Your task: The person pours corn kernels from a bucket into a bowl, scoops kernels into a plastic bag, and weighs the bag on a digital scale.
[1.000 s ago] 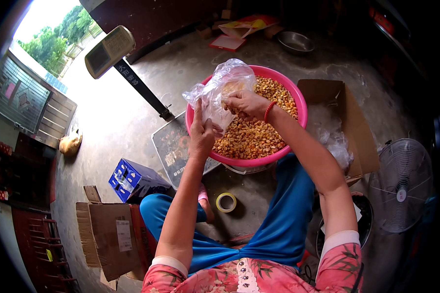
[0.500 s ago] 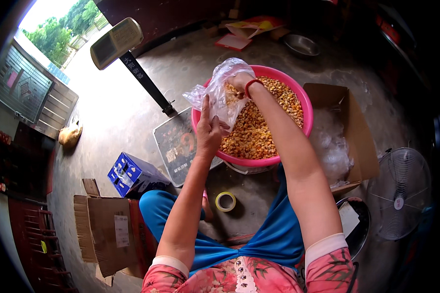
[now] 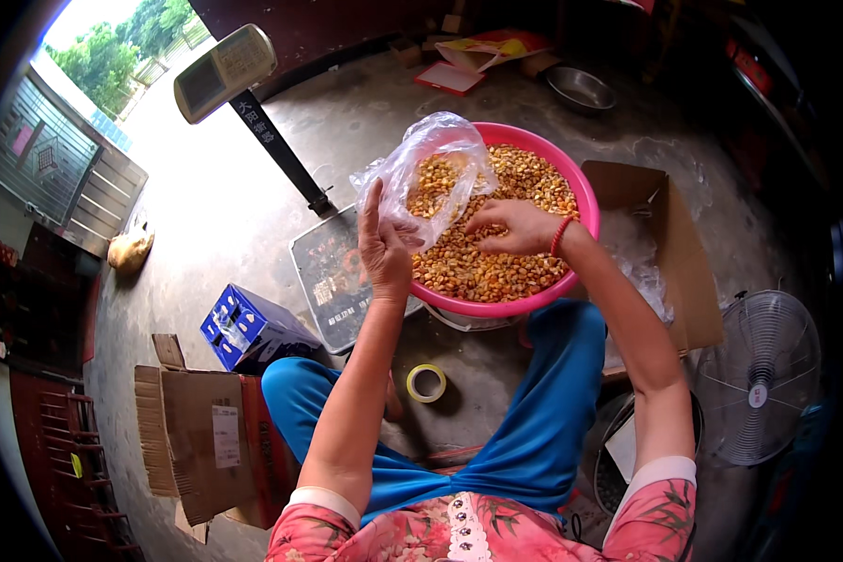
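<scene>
A wide pink basin (image 3: 585, 192) is full of dried yellow-orange corn kernels (image 3: 501, 281). At its left side my left hand (image 3: 384, 248) props up a clear plastic bag (image 3: 398, 178), its index finger raised along the film. The bag's mouth faces the basin and some kernels show inside or through the film. My right hand (image 3: 525, 228), with a red bracelet on the wrist, reaches over the heap. Its thumb and fingers are curled but apart, the tips at the kernels beside the bag's mouth.
A platform scale (image 3: 332, 272) with a display on a post (image 3: 225, 70) stands at left. Around me are a blue box (image 3: 258, 328), cardboard cartons (image 3: 201, 431), a tape roll (image 3: 426, 383), an open carton of plastic bags (image 3: 688, 253), a fan (image 3: 759, 375) and a metal bowl (image 3: 581, 89).
My right hand has come out of the bag and moved right and nearer, down to the corn in the basin. My left hand has shifted slightly left, still with the bag.
</scene>
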A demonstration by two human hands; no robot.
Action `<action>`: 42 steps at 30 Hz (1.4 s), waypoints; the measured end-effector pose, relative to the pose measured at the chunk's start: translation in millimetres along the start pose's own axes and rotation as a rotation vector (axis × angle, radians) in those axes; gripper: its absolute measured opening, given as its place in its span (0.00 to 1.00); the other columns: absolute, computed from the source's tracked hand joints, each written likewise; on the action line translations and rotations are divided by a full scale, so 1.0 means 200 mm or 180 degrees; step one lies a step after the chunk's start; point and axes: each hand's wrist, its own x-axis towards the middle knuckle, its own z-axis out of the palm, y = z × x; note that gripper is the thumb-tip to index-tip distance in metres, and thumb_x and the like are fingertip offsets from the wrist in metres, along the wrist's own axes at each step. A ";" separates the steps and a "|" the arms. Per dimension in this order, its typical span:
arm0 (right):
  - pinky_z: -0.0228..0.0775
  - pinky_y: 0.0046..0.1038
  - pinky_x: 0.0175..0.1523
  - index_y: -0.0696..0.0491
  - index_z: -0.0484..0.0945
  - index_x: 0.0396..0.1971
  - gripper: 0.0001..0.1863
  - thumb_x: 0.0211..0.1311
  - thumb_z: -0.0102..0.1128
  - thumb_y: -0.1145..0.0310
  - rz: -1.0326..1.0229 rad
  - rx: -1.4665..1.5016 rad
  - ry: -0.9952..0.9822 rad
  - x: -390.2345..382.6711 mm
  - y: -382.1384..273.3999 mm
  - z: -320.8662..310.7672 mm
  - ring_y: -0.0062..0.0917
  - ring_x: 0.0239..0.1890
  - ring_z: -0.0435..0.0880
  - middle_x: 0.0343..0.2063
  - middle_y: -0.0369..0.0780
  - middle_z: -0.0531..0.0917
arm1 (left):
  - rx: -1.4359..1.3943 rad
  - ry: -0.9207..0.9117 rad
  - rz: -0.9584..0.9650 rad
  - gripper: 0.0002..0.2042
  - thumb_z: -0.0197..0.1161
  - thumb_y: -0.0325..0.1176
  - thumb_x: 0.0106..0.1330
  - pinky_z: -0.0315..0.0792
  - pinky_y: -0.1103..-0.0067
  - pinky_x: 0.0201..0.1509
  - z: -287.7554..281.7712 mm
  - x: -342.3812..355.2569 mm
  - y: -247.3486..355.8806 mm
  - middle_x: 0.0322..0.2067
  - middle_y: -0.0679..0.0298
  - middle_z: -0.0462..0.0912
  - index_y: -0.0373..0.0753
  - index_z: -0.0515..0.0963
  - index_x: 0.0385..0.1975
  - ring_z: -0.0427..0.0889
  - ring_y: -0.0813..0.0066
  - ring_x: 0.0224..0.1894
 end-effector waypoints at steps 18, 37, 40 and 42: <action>0.67 0.32 0.35 0.56 0.74 0.28 0.11 0.55 0.50 0.62 0.0464 0.0287 0.0776 -0.02 0.11 0.21 0.35 0.27 0.76 0.22 0.44 0.77 | 0.2027 -0.0001 0.0897 0.36 0.61 0.27 0.46 0.62 0.72 0.55 0.03 0.02 0.00 0.49 0.43 0.66 0.28 0.53 0.58 0.67 0.50 0.51; 0.67 0.26 0.33 0.55 0.76 0.37 0.14 0.56 0.49 0.62 0.1385 0.1303 0.1222 0.66 -0.03 0.06 0.26 0.28 0.76 0.26 0.41 0.79 | 0.1578 -0.0005 0.0380 0.31 0.52 0.22 0.50 0.67 0.74 0.47 0.05 0.00 0.06 0.48 0.44 0.70 0.30 0.54 0.58 0.73 0.59 0.41; 0.65 0.30 0.49 0.55 0.76 0.38 0.16 0.54 0.51 0.61 0.1065 0.0288 0.1054 0.64 -0.15 0.00 0.35 0.43 0.76 0.38 0.47 0.79 | 0.1765 0.0058 0.0551 0.30 0.52 0.22 0.51 0.66 0.72 0.52 0.01 0.01 0.02 0.48 0.45 0.70 0.31 0.56 0.58 0.73 0.55 0.48; 0.68 0.30 0.47 0.53 0.77 0.38 0.15 0.52 0.53 0.62 0.0706 -0.0358 0.1184 0.57 -0.16 -0.01 0.36 0.41 0.77 0.38 0.46 0.79 | 0.1928 0.0119 0.0773 0.29 0.51 0.22 0.52 0.66 0.73 0.51 -0.01 0.02 -0.05 0.48 0.46 0.71 0.31 0.55 0.58 0.73 0.55 0.47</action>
